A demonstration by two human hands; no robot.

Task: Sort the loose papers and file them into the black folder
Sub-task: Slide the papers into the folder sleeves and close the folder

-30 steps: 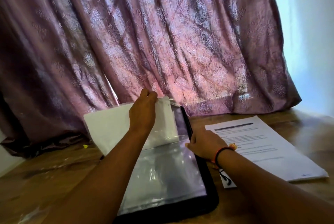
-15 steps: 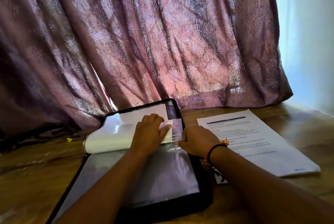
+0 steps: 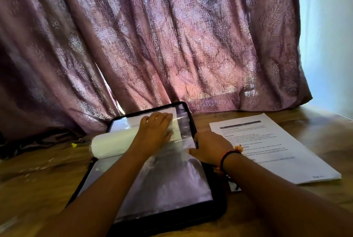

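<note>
The black folder (image 3: 217, 212) lies open on the wooden table, its clear plastic sleeves (image 3: 172, 179) facing up. A white sheet (image 3: 112, 143) curls over in a roll at the folder's far left, its far part lying under a sleeve. My left hand (image 3: 155, 127) presses flat on that sheet near the folder's far end. My right hand (image 3: 208, 148) rests on the folder's right edge, fingers holding the sleeve's edge; how they curl is hard to tell. A stack of printed loose papers (image 3: 271, 149) lies to the right of the folder.
A purple patterned curtain (image 3: 172, 45) hangs right behind the folder and reaches the wooden table (image 3: 38, 179). A small yellow object (image 3: 74, 144) sits on the table at the left. A pale wall (image 3: 328, 36) stands at the right.
My left hand brought the raised sheet down onto the folder and slid forward to press it flat. The sheet now curls in a roll. My right hand stayed at the folder's right edge.
</note>
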